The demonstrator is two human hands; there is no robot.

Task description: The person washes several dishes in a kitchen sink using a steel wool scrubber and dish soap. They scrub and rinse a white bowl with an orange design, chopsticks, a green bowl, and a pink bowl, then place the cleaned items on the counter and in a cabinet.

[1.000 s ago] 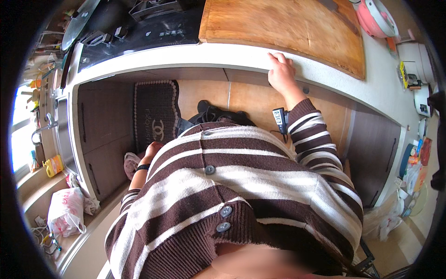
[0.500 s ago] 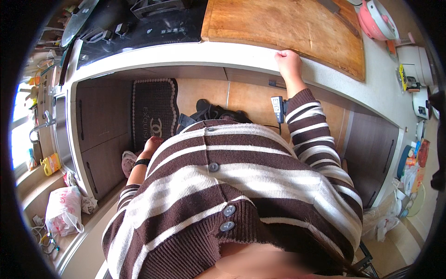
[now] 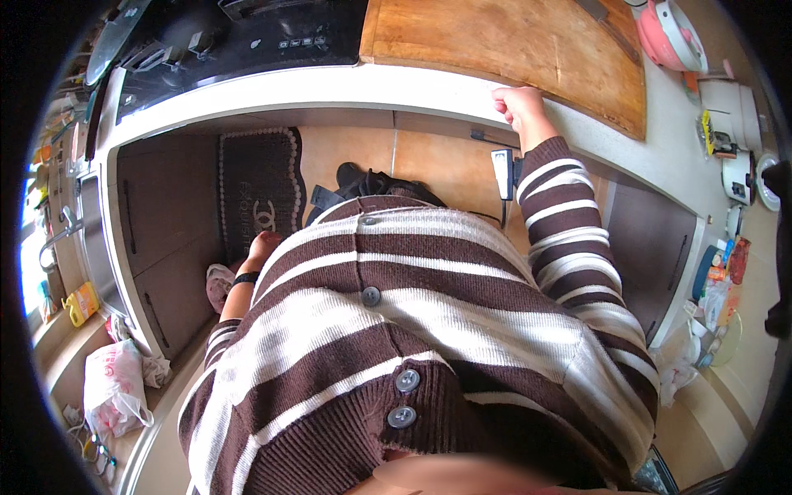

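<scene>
My right hand (image 3: 523, 106) is above the front edge of the white countertop (image 3: 412, 89), near the front edge of a wooden cutting board (image 3: 495, 49). Its fingers are loosely curled, and nothing shows in them; whether it touches the counter I cannot tell. Along the board's far right side lies a knife (image 3: 617, 35) with a dark blade. Low at my left side hangs my left hand (image 3: 264, 245), near a dark floor mat (image 3: 257, 177). Its fingers are mostly turned out of sight, and no object can be seen in it.
A black stove (image 3: 272, 41) is set into the counter at left. A power strip (image 3: 502, 173) hangs below my right hand. Pink and white pot (image 3: 670, 37) and white appliances (image 3: 730, 111) stand at right. A white plastic bag (image 3: 114, 388) sits at lower left, near a yellow jug (image 3: 82, 304).
My right hand has shifted slightly right along the counter edge, its fingers loosening from a tighter fist. The view has shifted a little, and my left hand still hangs low.
</scene>
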